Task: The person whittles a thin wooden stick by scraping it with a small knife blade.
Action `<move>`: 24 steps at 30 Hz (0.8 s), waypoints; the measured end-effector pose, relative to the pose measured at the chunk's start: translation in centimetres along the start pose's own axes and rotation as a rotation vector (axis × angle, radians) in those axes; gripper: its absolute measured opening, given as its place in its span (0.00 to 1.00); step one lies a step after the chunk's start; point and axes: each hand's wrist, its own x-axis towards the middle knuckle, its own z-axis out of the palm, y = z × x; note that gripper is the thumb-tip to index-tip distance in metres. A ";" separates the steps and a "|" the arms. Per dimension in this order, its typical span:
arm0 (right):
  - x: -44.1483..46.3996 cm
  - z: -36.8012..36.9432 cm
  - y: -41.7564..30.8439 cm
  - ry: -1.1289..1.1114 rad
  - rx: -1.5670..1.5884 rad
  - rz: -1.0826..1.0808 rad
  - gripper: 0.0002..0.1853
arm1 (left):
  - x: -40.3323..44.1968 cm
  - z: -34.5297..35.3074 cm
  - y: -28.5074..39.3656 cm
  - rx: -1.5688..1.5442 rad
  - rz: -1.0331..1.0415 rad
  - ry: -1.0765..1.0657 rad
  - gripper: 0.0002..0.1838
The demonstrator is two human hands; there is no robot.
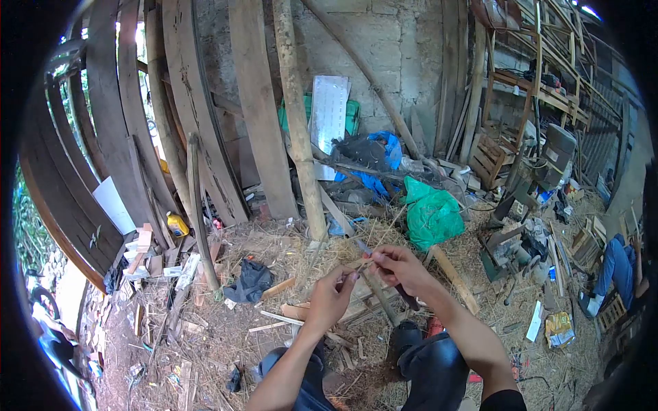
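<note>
My left hand is closed in a pinch on a small, thin piece of wood. Close beside it, my right hand has its fingers closed round what looks like a knife. Its grey blade points up and away to the left, and its dark handle shows below the palm. The two hands nearly meet in front of my knees, above straw-strewn ground. Fingers partly cover both the wood and the knife.
Cut wood and sticks lie by my feet. Beyond are a black plastic bag, a green sack, a leaning pole and a yellow bottle. A person in blue trousers sits at the far right.
</note>
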 end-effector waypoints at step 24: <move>-1.0 -2.8 -0.9 0.219 0.145 -0.129 0.05 | -0.3 -0.8 -0.3 -0.359 -0.254 -0.216 0.08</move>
